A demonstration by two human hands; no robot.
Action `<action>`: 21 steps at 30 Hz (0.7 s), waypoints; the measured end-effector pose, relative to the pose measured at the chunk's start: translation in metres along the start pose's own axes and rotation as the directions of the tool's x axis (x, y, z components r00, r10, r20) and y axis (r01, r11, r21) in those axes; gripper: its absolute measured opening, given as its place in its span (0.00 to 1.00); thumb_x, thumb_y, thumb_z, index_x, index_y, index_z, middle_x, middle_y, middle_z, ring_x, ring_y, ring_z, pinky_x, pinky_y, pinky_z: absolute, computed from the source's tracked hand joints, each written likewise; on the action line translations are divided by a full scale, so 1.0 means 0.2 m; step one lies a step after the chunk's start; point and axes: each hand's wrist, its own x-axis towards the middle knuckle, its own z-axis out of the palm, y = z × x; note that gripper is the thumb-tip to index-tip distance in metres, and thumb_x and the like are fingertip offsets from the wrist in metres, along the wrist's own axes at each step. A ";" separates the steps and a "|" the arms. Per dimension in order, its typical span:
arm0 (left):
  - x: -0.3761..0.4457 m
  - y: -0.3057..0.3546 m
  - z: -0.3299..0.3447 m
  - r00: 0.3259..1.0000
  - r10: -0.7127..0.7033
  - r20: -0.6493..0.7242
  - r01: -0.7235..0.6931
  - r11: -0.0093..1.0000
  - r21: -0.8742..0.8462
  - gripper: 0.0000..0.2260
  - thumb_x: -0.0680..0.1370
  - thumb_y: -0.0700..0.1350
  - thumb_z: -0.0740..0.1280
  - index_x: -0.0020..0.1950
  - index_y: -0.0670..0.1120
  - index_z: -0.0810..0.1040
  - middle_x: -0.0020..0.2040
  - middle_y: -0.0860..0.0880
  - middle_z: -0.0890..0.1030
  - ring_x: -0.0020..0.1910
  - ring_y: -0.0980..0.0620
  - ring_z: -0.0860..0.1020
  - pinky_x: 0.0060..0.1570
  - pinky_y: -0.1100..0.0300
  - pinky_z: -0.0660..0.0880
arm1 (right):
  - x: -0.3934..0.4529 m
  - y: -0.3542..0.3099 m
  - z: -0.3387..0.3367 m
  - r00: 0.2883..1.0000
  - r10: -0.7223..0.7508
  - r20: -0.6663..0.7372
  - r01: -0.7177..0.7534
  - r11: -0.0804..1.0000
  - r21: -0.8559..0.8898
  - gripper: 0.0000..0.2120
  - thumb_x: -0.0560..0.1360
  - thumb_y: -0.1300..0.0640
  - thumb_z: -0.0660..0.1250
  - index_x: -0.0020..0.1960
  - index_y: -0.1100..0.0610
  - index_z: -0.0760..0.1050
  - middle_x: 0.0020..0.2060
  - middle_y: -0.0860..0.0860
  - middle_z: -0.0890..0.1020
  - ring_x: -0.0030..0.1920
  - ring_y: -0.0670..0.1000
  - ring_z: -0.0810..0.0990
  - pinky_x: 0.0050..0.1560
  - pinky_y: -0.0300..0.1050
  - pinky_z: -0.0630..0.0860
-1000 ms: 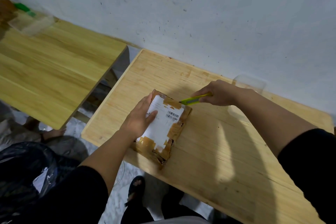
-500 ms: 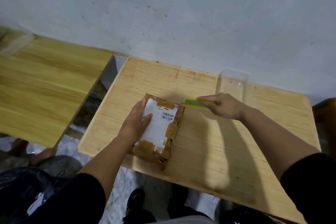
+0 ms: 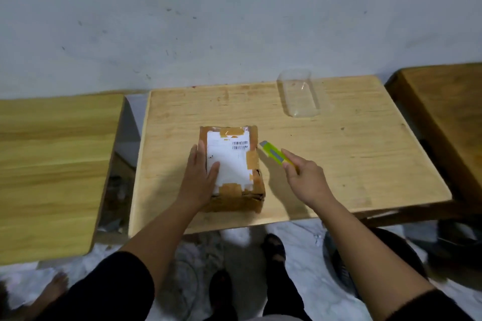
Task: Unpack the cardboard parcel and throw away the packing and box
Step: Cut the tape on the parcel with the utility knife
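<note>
Since a moment ago the knife has come off the far corner of the parcel and now sits just off its right edge, tip aimed at the far right corner, and the parcel itself lies squarer to me on the table.

My right hand (image 3: 303,177) has its fingers wrapped round the yellow-green knife (image 3: 276,154), held low and slanted so the nose points toward the parcel's side seam. I cannot tell whether any blade is pushed out. I hold it this way, I think, to run it along the tape from the side rather than stabbing down into whatever is inside.

My left hand (image 3: 200,177) lies flat on the parcel (image 3: 232,167), fingers straight, pressing the left half of the white label so the box will not skid when the knife drags. It stays clear of the right edge, which keeps my fingers away from the cut.

The parcel rests on the table (image 3: 352,164), near its front edge and left of centre, brown tape crossing its ends, not yet opened.

Beyond the parcel and to its right a clear plastic tub (image 3: 300,94) lies near the wall. Left of the parcel, across a gap, is another wooden table (image 3: 57,164).
</note>
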 end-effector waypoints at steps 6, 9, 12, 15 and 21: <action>0.00 -0.03 0.00 0.999 0.026 0.035 -0.025 0.999 -0.022 0.29 0.81 0.45 0.56 0.75 0.40 0.44 0.77 0.41 0.49 0.75 0.46 0.50 0.68 0.66 0.45 | -0.08 -0.05 0.10 0.990 0.098 -0.098 -0.100 0.995 -0.014 0.17 0.78 0.55 0.59 0.67 0.50 0.69 0.59 0.58 0.80 0.59 0.59 0.77 0.55 0.44 0.72; 0.00 -0.05 0.02 0.999 0.027 0.038 -0.025 0.998 -0.050 0.29 0.81 0.46 0.56 0.75 0.41 0.44 0.77 0.41 0.48 0.75 0.47 0.49 0.67 0.68 0.44 | -0.09 -0.07 0.13 0.987 0.112 -0.119 -0.116 0.993 -0.028 0.17 0.79 0.55 0.58 0.67 0.51 0.69 0.60 0.56 0.80 0.58 0.58 0.77 0.53 0.43 0.72; 0.00 -0.05 0.03 0.999 0.027 0.032 -0.025 0.998 -0.054 0.28 0.81 0.46 0.56 0.75 0.40 0.44 0.77 0.41 0.48 0.75 0.48 0.49 0.66 0.68 0.44 | -0.08 -0.08 0.15 0.983 0.121 -0.136 -0.126 0.992 -0.031 0.17 0.79 0.55 0.57 0.67 0.51 0.69 0.59 0.57 0.80 0.56 0.58 0.78 0.51 0.43 0.72; 0.01 -0.05 0.03 0.999 0.021 0.030 -0.019 0.997 -0.068 0.28 0.81 0.46 0.56 0.75 0.40 0.45 0.77 0.41 0.49 0.75 0.48 0.49 0.67 0.66 0.45 | -0.07 -0.10 0.17 0.983 0.139 -0.122 -0.144 0.989 -0.029 0.17 0.79 0.56 0.57 0.67 0.52 0.68 0.59 0.58 0.80 0.57 0.60 0.77 0.53 0.44 0.72; 0.00 -0.03 0.04 1.000 -0.029 0.010 0.030 0.992 -0.125 0.28 0.81 0.45 0.56 0.75 0.41 0.45 0.77 0.43 0.50 0.75 0.49 0.49 0.67 0.65 0.47 | -0.06 -0.14 0.14 0.985 0.171 -0.032 -0.172 0.984 -0.036 0.17 0.79 0.57 0.57 0.67 0.55 0.69 0.63 0.57 0.77 0.61 0.58 0.75 0.59 0.43 0.70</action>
